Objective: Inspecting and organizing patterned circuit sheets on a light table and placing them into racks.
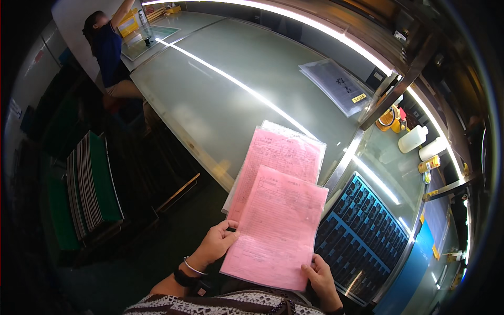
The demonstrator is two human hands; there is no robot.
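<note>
Two pink printed forms lie overlapped in front of me, seemingly in clear sleeves. The front pink form covers the lower part of the rear pink form. White edges of further sheets show behind them. My left hand, with a bracelet and a dark wristband, is closed at the left edges of the forms, thumb on top. Whether it grips one or both is hard to tell. The front form's lower right corner is pinched by my right hand, its thumb on the face.
A long glass-topped table stretches away, bearing a clear sleeve. To the right are a blue-and-black patterned panel and white bottles. A rack of green-edged boards stands left. Another person reaches up at far left.
</note>
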